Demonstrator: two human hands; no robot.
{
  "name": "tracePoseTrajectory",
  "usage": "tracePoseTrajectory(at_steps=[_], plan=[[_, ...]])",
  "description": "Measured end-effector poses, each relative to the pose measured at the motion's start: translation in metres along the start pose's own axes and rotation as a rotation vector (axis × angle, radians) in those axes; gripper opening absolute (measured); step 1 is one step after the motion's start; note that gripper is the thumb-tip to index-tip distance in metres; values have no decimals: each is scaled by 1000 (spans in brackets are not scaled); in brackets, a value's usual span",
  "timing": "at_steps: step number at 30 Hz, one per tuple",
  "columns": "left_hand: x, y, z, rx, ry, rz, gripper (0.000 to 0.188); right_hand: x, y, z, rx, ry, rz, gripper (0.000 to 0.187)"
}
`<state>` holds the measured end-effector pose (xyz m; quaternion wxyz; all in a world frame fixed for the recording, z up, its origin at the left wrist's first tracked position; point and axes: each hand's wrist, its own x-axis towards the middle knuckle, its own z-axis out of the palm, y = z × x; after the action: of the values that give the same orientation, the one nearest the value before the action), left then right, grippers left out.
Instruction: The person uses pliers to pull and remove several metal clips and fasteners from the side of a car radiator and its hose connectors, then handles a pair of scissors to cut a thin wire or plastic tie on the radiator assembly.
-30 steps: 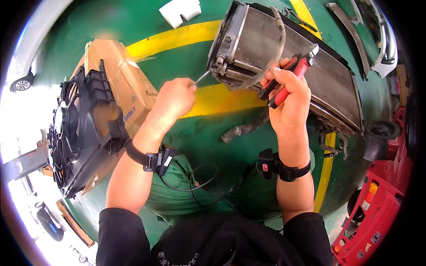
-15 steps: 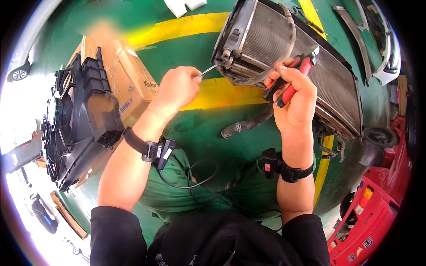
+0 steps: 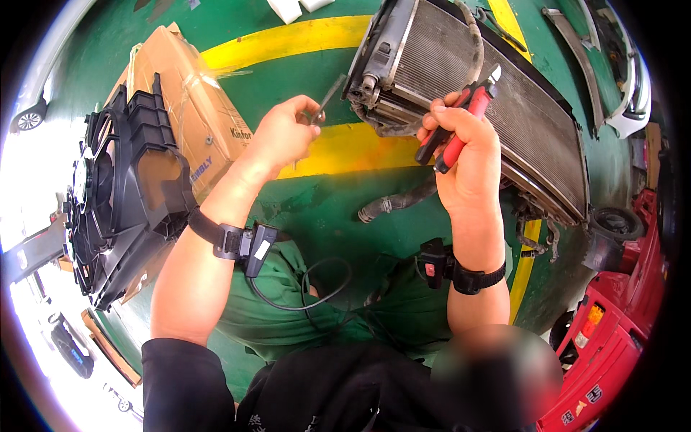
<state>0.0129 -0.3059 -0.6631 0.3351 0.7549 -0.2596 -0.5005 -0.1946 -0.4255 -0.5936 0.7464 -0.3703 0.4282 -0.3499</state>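
My left hand [image 3: 284, 137] is closed with its fingertips on a slim grey metal tool [image 3: 332, 95], whose exact kind I cannot make out. It points up and right, just left of the radiator's near corner and apart from it. My right hand [image 3: 468, 155] grips pliers [image 3: 461, 128] with red and black handles, their shiny jaws up over the fins. The dusty radiator [image 3: 529, 108] lies slanted on the floor beyond my hands. A grey hose [image 3: 471, 43] runs across its upper part, and another dark hose [image 3: 396, 203] rests on the floor below it.
On the left, a black fan shroud [image 3: 155, 165] leans by a cardboard box [image 3: 194, 93]. A red car body part [image 3: 612, 331] stands at the lower right. Yellow lines [image 3: 288, 45] cross the green floor. A cable [image 3: 309, 302] hangs between my wrists.
My left hand has pulled the metal tool back left from the radiator corner, and the tool now points more upward. My right hand has shifted slightly left with the pliers.
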Motion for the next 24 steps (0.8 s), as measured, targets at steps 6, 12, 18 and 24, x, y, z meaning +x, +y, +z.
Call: tracePoseTrajectory(at_steps=[6,12,18,24], plan=[[0,13,-7,-595,-175,-88,20,-4,39,8,-369,-90,16,24],[0,14,4,-785,-294,-4,21,-15,68,27,-458,-168,256,41],[-1,14,5,-610,-329,4,19,-16,80,30,-523,-152,204,47],[-11,21,-1,-381,-220,-16,22,-12,85,25,-488,-91,217,18]])
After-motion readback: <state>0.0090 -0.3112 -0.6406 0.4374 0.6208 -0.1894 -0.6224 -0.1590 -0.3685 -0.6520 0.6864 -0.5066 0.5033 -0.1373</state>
